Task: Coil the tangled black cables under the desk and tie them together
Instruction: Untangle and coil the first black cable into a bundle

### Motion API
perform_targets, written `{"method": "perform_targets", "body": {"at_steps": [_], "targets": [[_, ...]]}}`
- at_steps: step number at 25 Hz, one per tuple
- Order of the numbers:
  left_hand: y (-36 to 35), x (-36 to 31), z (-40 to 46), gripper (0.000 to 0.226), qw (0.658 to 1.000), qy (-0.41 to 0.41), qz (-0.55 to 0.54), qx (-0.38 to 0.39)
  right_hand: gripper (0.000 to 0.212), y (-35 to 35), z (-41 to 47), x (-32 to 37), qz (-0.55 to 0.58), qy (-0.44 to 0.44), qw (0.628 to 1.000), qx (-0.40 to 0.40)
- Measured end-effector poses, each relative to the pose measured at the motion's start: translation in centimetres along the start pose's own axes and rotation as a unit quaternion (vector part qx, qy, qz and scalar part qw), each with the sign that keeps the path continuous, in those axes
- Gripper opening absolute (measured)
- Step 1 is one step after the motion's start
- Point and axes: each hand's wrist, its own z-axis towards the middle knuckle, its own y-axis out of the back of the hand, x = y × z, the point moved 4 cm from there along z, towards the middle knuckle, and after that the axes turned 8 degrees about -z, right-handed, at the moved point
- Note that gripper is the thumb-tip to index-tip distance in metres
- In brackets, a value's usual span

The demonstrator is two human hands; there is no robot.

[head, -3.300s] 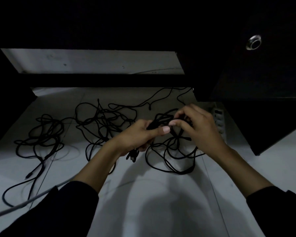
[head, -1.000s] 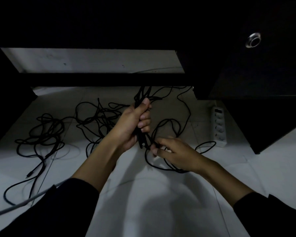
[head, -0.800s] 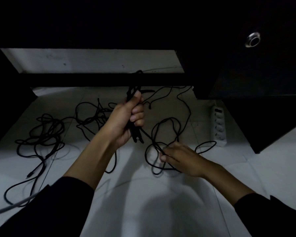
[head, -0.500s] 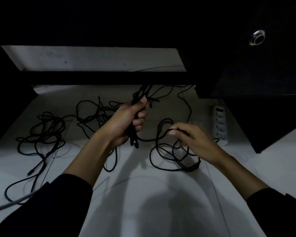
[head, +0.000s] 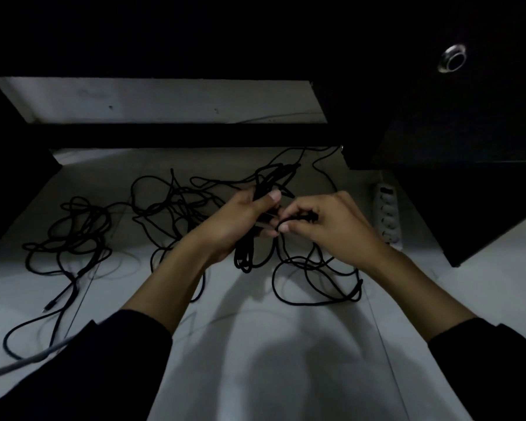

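Note:
My left hand (head: 240, 221) grips a folded bundle of black cable (head: 246, 253); its loop ends stick out above and below the fist. My right hand (head: 325, 223) pinches a strand of the same cable between thumb and fingers, right beside the left hand's fingertips. From there loose loops (head: 316, 284) hang down and lie on the white tiled floor. A bigger tangle of black cables (head: 176, 205) lies behind the left hand. Another loose cable heap (head: 70, 235) sprawls at the far left.
A white power strip (head: 387, 214) lies on the floor at the right, against a black cabinet (head: 468, 177) with a round metal lock. The dark desk underside spans the top. A grey cable (head: 22, 364) crosses the lower left corner.
My right hand has brought its strand up and left, against the bundle in my left hand. The left hand has lowered and tipped the bundle a little.

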Motion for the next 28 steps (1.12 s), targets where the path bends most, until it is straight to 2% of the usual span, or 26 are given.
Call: {"method": "perform_targets", "body": {"at_steps": [2,6,10,15,17,20,22,23,25,27,28], "targets": [[-0.5,0.5,-0.1,0.034,0.999,-0.003,0.033,0.014,0.004,0.0,0.0,-0.1,-0.012,0.0,1.0,0.006],[-2.0,1.3,-0.1,0.04,0.999,0.018,-0.011,0.035,0.008,0.1,-0.8,-0.5,-0.019,0.001,1.0,-0.001],[-3.4,1.9,-0.2,0.024,0.998,0.024,-0.029,0.046,0.019,1.1,-1.8,-1.3,0.025,-0.024,0.999,-0.025],[-3.5,2.0,-0.4,0.016,0.99,0.075,-0.113,0.023,0.011,2.5,-3.7,-4.4,0.037,-0.053,0.998,0.004],[-3.2,2.2,-0.5,0.016,0.989,0.088,-0.114,0.04,0.01,2.8,-4.6,-5.5,0.006,-0.046,0.999,0.001],[-3.1,2.6,-0.8,0.014,0.989,0.107,-0.058,0.081,0.022,3.3,-5.2,-6.9,-0.123,-0.014,0.992,0.012],[-2.9,2.8,-0.9,0.008,0.989,0.114,-0.053,0.08,0.019,3.5,-5.6,-7.4,-0.141,-0.021,0.99,-0.001],[-2.9,2.9,-0.9,0.011,0.99,0.104,-0.061,0.075,0.014,3.5,-5.9,-7.5,-0.107,-0.046,0.993,-0.019],[-3.0,3.0,-0.6,0.018,0.991,0.068,-0.099,0.061,0.013,3.0,-6.2,-6.9,0.081,-0.131,0.986,-0.063],[-3.7,3.1,-0.3,0.02,0.989,0.03,-0.138,0.054,0.014,1.8,-6.2,-5.4,0.28,-0.204,0.933,-0.094],[-4.2,3.1,-0.3,0.017,0.987,0.013,-0.15,0.056,0.014,1.3,-6.1,-4.7,0.342,-0.228,0.906,-0.105]]}}
